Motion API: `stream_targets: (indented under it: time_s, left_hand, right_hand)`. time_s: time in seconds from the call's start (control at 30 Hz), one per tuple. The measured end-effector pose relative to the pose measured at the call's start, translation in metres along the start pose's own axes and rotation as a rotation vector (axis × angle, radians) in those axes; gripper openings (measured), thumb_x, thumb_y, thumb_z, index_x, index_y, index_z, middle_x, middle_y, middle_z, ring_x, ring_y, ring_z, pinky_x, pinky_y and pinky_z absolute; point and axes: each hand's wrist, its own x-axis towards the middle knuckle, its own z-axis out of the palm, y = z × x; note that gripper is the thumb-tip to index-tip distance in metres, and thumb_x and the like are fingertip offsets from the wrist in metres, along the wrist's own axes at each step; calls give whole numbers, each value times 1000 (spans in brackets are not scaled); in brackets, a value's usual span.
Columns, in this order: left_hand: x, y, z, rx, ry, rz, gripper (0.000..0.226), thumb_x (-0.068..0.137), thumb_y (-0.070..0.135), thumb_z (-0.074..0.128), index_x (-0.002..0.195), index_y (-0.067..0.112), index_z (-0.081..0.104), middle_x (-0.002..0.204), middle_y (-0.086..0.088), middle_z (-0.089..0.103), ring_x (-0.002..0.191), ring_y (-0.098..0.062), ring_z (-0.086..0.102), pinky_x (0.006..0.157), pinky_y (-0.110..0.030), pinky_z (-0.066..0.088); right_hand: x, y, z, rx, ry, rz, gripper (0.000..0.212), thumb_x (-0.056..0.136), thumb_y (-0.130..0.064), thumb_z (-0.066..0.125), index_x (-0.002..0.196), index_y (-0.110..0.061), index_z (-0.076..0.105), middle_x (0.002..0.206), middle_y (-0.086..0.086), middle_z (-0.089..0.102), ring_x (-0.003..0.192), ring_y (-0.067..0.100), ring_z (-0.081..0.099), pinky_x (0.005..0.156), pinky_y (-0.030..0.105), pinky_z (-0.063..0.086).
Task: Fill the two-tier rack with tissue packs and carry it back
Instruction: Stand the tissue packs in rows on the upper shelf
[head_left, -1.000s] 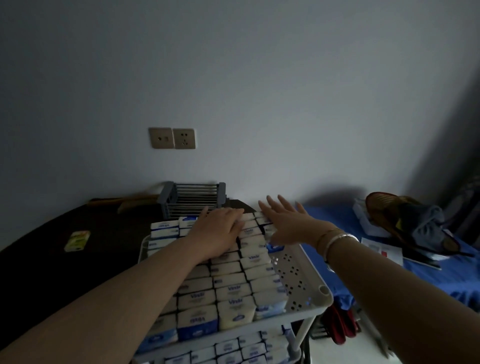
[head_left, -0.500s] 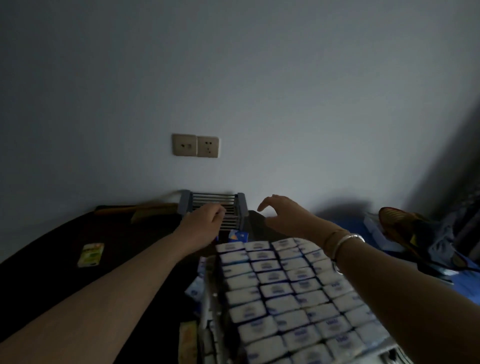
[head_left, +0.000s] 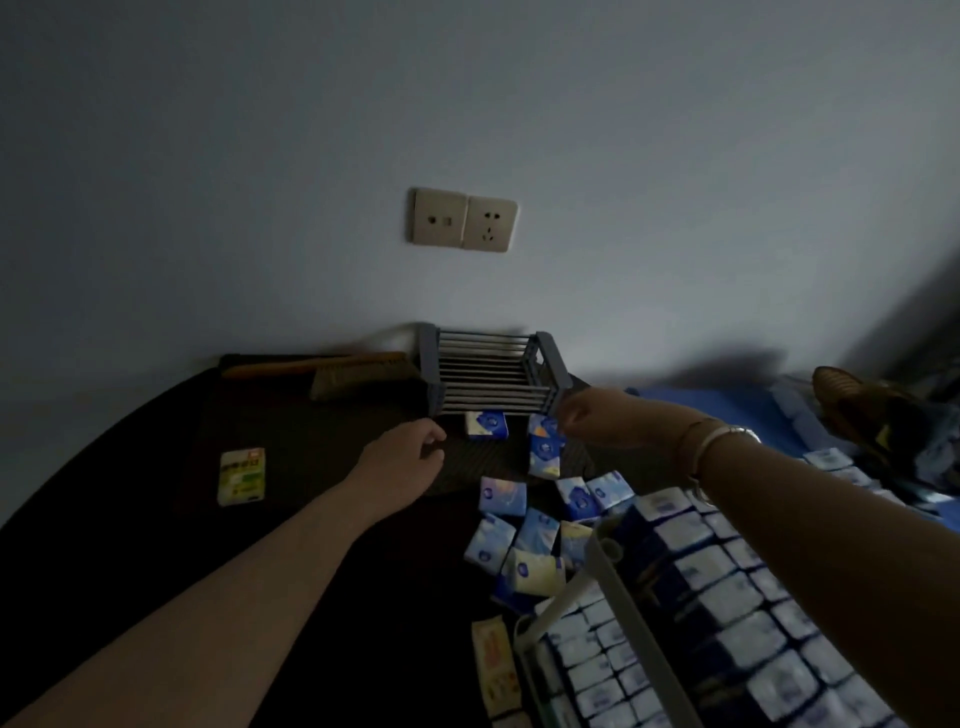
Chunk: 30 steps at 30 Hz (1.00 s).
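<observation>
The white two-tier rack (head_left: 640, 613) stands at the lower right against the dark table, both tiers packed with rows of white and blue tissue packs (head_left: 727, 566). Several loose tissue packs (head_left: 535, 535) lie scattered on the table beside it. My left hand (head_left: 410, 457) hovers with curled fingers, holding nothing, just short of the left front corner of a grey slatted basket (head_left: 488, 374). My right hand (head_left: 592, 421), bracelets on the wrist, is at the basket's right front corner; blur hides whether it grips it.
A wooden brush (head_left: 343, 371) lies by the wall left of the basket. A green-yellow packet (head_left: 241, 475) sits on the dark table (head_left: 130, 519), another yellowish packet (head_left: 496, 665) by the rack. Wall sockets (head_left: 462, 221) above. Blue bed (head_left: 727, 410) with a sandal (head_left: 857, 400) at right.
My hands left the top of the packs in the rack and reached forward to the grey basket. The view swung left, so the rack now sits lower right and loose packs show.
</observation>
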Motion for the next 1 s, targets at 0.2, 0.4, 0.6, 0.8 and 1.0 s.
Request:
stream_targets:
  time_s: [0.2,0.4,0.6,0.8,1.0]
  left_hand:
    - [34,-5,23,49,-68,25,35,92,23,57,127,25,51,131,3,53,120,-11,49,103,-34,41]
    - [88,-8,67,128,-177,66,45,90,25,59,133,22,46,136,0,49,121,-20,47,103,-33,37]
    - [128,-15,121,198,-341,90,55,85,30,65,134,20,43,133,-3,45,121,-26,42,98,-35,38]
    - [144,-26,150,368,-377,145,61,75,29,73,128,19,44,130,-3,34,117,-26,37,91,-40,43]
    - [150,-33,152,252,-249,133,38,80,18,65,112,14,45,117,-6,45,111,-25,44,78,-31,38]
  right_hand:
    - [60,8,3,-107,-217,1,32,93,-16,45,116,0,61,124,19,58,117,34,54,102,48,41]
    - [125,22,26,-246,-346,-33,35,93,-9,44,127,-8,54,131,15,54,117,30,53,98,38,43]
    - [174,46,52,-306,-345,-97,57,91,-7,44,145,-19,28,141,19,37,118,35,49,92,39,44]
    - [198,69,91,-316,-262,-45,96,82,-35,70,149,-7,7,150,19,20,125,38,45,99,43,42]
    - [204,72,118,-218,-100,27,101,73,-36,77,144,-2,14,141,21,25,125,41,42,97,44,43]
